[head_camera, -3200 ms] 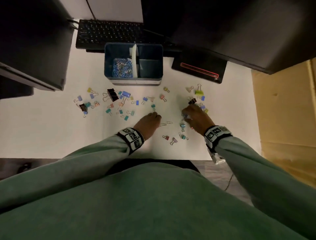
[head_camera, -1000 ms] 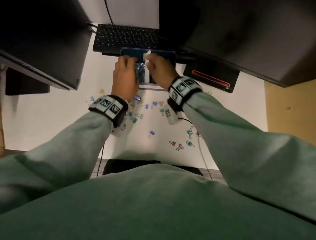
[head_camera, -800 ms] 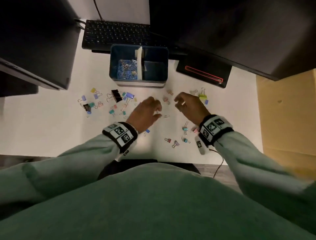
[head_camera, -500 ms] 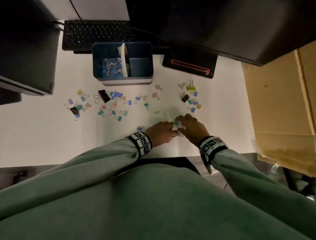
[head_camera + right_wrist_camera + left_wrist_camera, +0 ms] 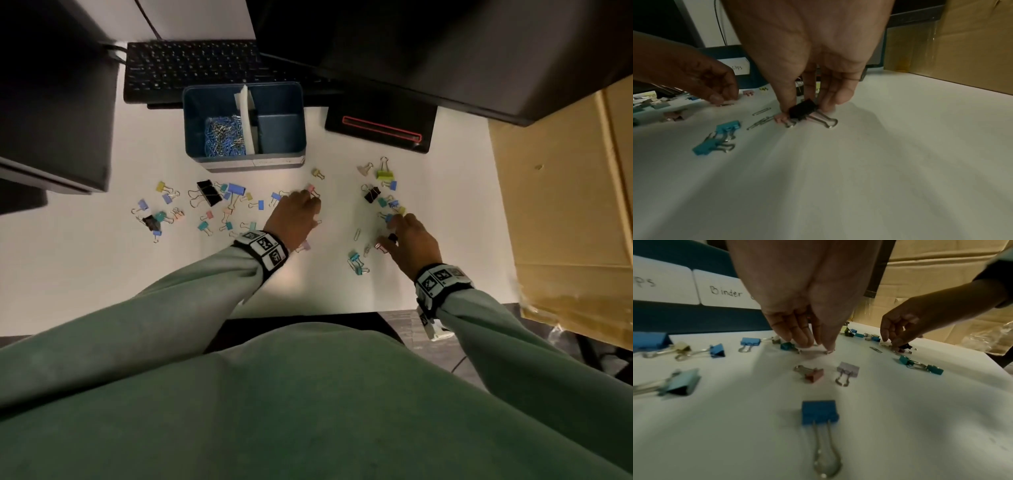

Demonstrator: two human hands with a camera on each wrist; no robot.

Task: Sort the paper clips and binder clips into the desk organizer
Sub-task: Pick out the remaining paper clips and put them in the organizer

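Both hands split apart vs 0.5 s ago: they were together at the near desk edge, now left hand (image 5: 295,219) is up toward the centre scatter and right hand (image 5: 412,245) sits by the right-side cluster.

Right hand: thumb and fingers pinch a black binder clip (image 5: 802,109), its wire handles touching the desk (image 5: 85,274). A pink binder clip (image 5: 780,119) lies just beside the thumb, touching or nearly so.

Left hand: fingers point down, tips (image 5: 803,340) on the desk, thumb tip on a small silver paper clip (image 5: 726,104). Looks like a pinch starting, but the left wrist view is too blurred to say whether it is gripped.

2 more loose paper clips (image 5: 761,111) lie between the hands, plus 2 teal binder clips (image 5: 728,127) near the right wrist.

Desk organizer (image 5: 281,150): blue, at desk rear in front of the keyboard (image 5: 191,65), white divider upright. Left compartment holds a pile of paper clips (image 5: 224,137); right compartment shows no clips. Front labels read "Binder…" and "…ps".

Binder clips still on the desk: mixed-colour scatter left of the left hand, including a large black one (image 5: 209,193) and a long blue one (image 5: 236,188); a second cluster right of centre with a lime one (image 5: 385,174).

Cardboard box (image 5: 565,205) stands at the right desk edge.
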